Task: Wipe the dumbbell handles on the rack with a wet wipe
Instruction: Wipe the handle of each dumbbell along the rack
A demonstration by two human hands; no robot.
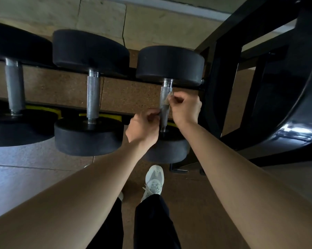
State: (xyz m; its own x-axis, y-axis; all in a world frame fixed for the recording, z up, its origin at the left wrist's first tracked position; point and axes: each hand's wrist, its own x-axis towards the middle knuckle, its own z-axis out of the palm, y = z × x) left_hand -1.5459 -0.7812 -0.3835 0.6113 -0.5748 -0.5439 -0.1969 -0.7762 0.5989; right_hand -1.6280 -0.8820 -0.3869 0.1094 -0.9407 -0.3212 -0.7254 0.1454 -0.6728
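1. A gym floor of speckled brown matting [126, 97] is seen beneath a black rack [216, 87], with a pale wall at 12 o'clock.
2. Three dumbbells are laid across the rails, so each knurled bar is left bare between its rubber heads.
3. The right handle [165, 95], just past 12 o'clock of centre, is the one being worked. The wet wipe [167, 100] is laid against it.
4. The wipe's upper end is pinched by the right hand [185, 108] at the bar's 3 o'clock. Its lower end appears to be pinched by the curled fingers of the left hand [144, 128] at 7 o'clock.
5. Both ends are probably held so that the wipe can be drawn taut around the bar.
6. The middle handle [93, 94] at 10 o'clock and the left handle [14, 87] at 9 o'clock are touched by neither hand.
7. Yellow markings [101, 116] are seen on the front rail, but no writing or brand can be read.
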